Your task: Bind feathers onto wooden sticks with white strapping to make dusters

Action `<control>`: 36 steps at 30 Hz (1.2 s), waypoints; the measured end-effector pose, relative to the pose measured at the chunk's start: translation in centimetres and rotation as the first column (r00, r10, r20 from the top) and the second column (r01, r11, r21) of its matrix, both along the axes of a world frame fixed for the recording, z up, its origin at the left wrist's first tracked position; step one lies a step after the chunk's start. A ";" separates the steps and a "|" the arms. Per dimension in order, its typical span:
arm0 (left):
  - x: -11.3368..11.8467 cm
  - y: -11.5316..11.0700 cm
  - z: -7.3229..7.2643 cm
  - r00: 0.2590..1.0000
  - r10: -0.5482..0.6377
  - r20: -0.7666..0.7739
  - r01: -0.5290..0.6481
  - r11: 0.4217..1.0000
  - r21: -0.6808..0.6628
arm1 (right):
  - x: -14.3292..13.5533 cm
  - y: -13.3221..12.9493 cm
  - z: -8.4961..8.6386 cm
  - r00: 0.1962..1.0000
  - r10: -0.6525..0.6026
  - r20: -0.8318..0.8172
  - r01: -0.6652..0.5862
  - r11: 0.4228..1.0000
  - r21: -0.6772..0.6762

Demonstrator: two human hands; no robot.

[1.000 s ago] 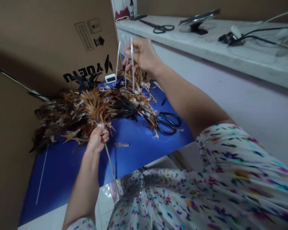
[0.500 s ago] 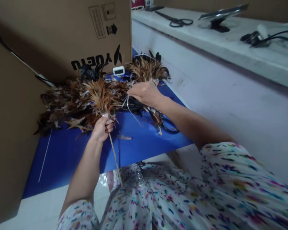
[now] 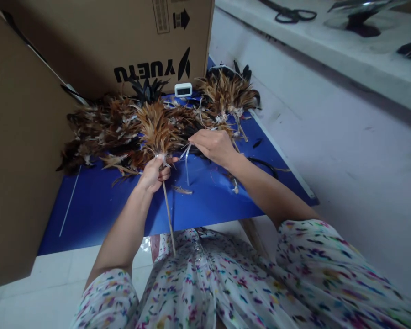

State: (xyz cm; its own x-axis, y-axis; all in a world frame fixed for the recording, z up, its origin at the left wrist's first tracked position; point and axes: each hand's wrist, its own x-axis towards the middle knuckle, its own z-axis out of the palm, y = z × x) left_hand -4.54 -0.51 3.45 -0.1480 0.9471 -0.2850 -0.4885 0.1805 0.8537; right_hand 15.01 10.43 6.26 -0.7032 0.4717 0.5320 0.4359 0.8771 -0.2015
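Observation:
My left hand point(image 3: 154, 175) is closed around the neck of a feather duster point(image 3: 156, 125), where brown feathers meet a thin wooden stick. The feathers point away from me and the stick runs down toward my lap. My left index finger sticks out to the right. To the right, my right hand point(image 3: 214, 145) pinches a thin whitish strip point(image 3: 187, 157), which runs toward the duster's neck; a loose end hangs down. Behind both hands lie heaps of brown and black feathers point(image 3: 104, 128). Another feathered bundle point(image 3: 228, 93) with a stick lies at the back right.
A blue tabletop point(image 3: 106, 214) carries the feathers and a small white device with a dark display point(image 3: 183, 90). Large cardboard boxes point(image 3: 99, 41) stand behind and at left. Black scissors point(image 3: 294, 16) lie on the ledge point(image 3: 315, 41) at right. Black handles, partly hidden, rest beside my right forearm.
My right hand has moved slightly lower and nearer me relative to the feathers, still pinching the strip. My left index finger has stretched out. The whole view has shifted.

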 end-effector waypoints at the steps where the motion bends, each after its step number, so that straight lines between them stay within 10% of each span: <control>1: 0.0 0.0 0.0 1.000 0.004 0.007 -0.004 1.000 0.003 | -0.1 -0.1 0.0 1.000 -0.001 -0.009 0.001 1.000 -0.010; 36: 0.7 -0.2 -0.3 0.984 -0.177 0.030 0.177 0.984 -0.026 | 0.7 2.3 0.6 0.968 -0.128 -0.217 0.112 0.990 -0.086</control>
